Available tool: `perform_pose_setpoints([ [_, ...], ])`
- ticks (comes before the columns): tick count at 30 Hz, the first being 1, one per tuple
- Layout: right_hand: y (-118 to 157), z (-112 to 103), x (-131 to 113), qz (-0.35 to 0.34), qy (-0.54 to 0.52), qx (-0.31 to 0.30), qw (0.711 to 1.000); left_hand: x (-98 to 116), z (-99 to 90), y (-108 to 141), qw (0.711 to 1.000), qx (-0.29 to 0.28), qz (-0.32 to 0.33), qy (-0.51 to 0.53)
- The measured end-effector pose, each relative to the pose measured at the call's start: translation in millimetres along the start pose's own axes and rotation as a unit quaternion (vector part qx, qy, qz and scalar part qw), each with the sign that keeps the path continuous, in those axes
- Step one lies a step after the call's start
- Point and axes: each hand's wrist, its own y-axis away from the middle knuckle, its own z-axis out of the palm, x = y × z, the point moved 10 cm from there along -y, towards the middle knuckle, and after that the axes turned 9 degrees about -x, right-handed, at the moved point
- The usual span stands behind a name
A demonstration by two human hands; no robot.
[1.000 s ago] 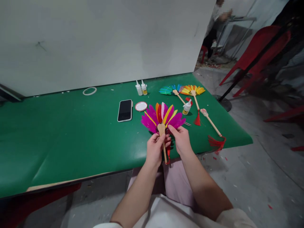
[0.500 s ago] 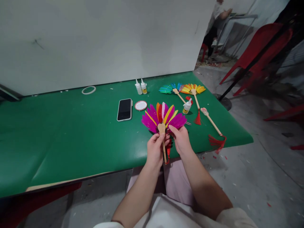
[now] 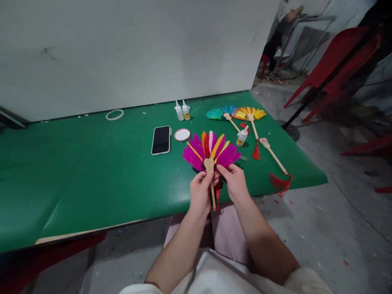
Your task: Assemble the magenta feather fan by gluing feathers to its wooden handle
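A feather fan (image 3: pixel 209 164) with magenta, yellow, orange, red and white feathers spreads above the front edge of the green table. My left hand (image 3: pixel 200 190) is closed around its wooden handle, just under the heart-shaped plate. My right hand (image 3: pixel 235 181) pinches at the base of the magenta feathers on the right side; its fingertips partly hide what they grip. A red tassel (image 3: pixel 218 192) hangs beside the handle. Right behind the fan stands a small white glue bottle (image 3: pixel 241 136), and the tips of tweezers (image 3: pixel 243 158) show near the feathers.
On the green table (image 3: pixel 107 175) lie a phone (image 3: pixel 161 140), a small white dish (image 3: pixel 182 134) and a white ring (image 3: pixel 114 114). Two more glue bottles (image 3: pixel 183 111), a blue-green fan (image 3: pixel 219 113), a yellow fan (image 3: pixel 251 114) and a bare handle (image 3: pixel 275 157) lie further off. Another person (image 3: pixel 277 36) sits beyond.
My right fingertips have shifted very slightly left and down along the feather base. The left hand keeps its hold on the fan handle, and the view has moved a little.
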Motion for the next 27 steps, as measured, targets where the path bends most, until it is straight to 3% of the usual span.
perform_pose_setpoints([
  [9,-1.6,2.9,-3.6,-0.012,-0.003,-0.008,1.000,3.0,3.5,2.0,1.000,-0.006,0.010,0.003],
  [27,5.9,5.3,-0.8,0.001,-0.015,-0.013,1.000,20.3,-0.2,10.6,0.996,0.037,0.080,0.007],
])
